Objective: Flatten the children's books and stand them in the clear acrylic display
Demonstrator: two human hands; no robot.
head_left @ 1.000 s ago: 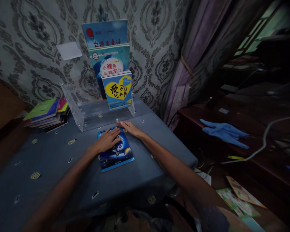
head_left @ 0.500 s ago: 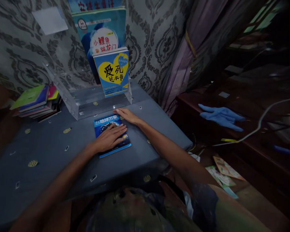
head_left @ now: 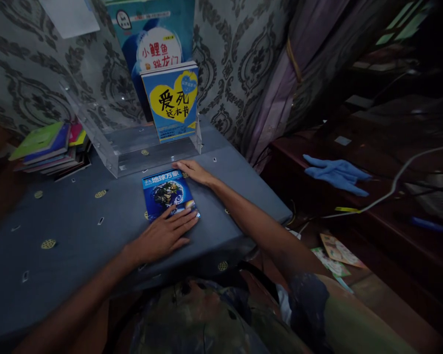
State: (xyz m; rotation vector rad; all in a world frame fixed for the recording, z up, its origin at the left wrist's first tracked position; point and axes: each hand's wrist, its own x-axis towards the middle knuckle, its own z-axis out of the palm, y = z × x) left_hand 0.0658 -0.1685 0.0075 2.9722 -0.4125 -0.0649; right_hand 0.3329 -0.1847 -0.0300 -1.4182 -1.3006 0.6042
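Note:
A blue book [head_left: 164,189] with a picture of the Earth on its cover lies flat and closed on the cloth-covered table [head_left: 74,236]. My left hand [head_left: 166,235] rests palm down across its near edge, fingers stretched out and hiding the lower cover. Beside the far right corner, my right hand [head_left: 194,172] lies with its fingers extended, the tips close to the book's top edge. Just beyond stands a clear acrylic rack [head_left: 151,156]. It bears a blue book with a yellow heart [head_left: 174,103] and, behind that, a taller teal book [head_left: 158,29].
At the left of the table is a stack of books [head_left: 51,147]. To the right, a blue glove [head_left: 335,173] and a pale cable [head_left: 395,187] lie on a dark red surface. Colourful booklets [head_left: 339,251] lie lower down. A purple curtain [head_left: 271,108] hangs behind.
My left hand has slid toward me over the cover, so the Earth picture now shows. My right hand stays near the book's top edge. The view has tipped slightly downward.

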